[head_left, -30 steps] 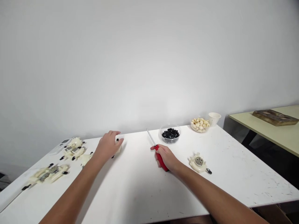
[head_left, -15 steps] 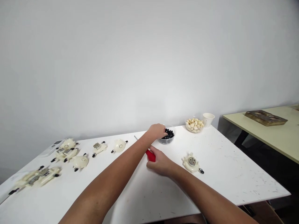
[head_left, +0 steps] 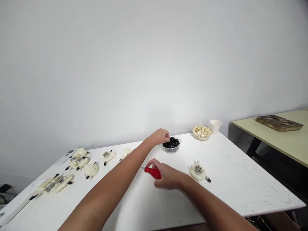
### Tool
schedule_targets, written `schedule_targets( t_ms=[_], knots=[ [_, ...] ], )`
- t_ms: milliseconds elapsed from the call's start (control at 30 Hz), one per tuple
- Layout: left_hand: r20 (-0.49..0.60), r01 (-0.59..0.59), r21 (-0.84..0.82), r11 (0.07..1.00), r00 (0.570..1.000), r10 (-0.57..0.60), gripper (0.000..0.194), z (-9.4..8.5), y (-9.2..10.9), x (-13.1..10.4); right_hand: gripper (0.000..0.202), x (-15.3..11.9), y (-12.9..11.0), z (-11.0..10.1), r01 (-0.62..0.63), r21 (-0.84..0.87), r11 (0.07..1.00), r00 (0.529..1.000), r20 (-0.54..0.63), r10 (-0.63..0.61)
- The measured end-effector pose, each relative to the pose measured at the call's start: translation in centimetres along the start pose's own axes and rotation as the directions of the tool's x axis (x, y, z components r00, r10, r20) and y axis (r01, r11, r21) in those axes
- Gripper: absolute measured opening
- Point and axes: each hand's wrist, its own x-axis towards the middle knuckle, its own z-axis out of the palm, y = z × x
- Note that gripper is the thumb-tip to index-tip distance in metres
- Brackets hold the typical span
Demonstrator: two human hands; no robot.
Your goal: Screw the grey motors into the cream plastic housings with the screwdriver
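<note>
- Head view: the right hand (head_left: 169, 176) grips a screwdriver with a bulbous red handle and thin metal shaft (head_left: 153, 172); its fingers are wrapped round the handle, the shaft pointing left and partly hidden behind the left forearm.
- The left hand (head_left: 160, 136) reaches over the left edge of a round, clear plastic bowl (head_left: 171, 150) of small, glossy black pieces (head_left: 174, 142). Its fingers curl inward, but I cannot tell whether their tips are apart, together or holding a piece.
- The screwdriver is above the white table (head_left: 231, 170), nearer the person than the bowl. It looks stiff and easy to lift; the fat part of the handle is the place to hold, since the slim shaft would probably roll or slip.
- The black pieces look light and slick, best pinched singly by the fingertips.
- Right of the right hand lies a cream plastic housing with a round grey insert (head_left: 197, 175). It seems rigid and light; its broad rim should give a firmer hold than its small projections.
</note>
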Motion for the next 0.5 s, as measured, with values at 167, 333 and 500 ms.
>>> schedule_targets(
  t_ms=[167, 333, 500],
  knots=[
    [0.047, -0.091, -0.218, 0.972, 0.993, 0.104, 0.031, -0.5, 1.8, -2.5, 0.060, 0.4, -0.2, 0.8, 0.084, 0.096, 0.992, 0.988, -0.135, -0.071],
    [0.209, -0.262, -0.373, 0.890, 0.911, 0.355, 0.029, 0.3, 5.6, -4.7, 0.045, 0.1, -2.0, 2.3, 0.153, 0.027, 0.988, 0.980, -0.135, -0.148],
    [0.124, -0.474, -0.277, 0.836, 0.845, 0.520, 0.038, 2.8, 6.6, -5.9, 0.051, -5.9, -4.2, 0.9, -0.054, 0.186, 0.981, 0.990, 0.135, 0.029]
  ],
)
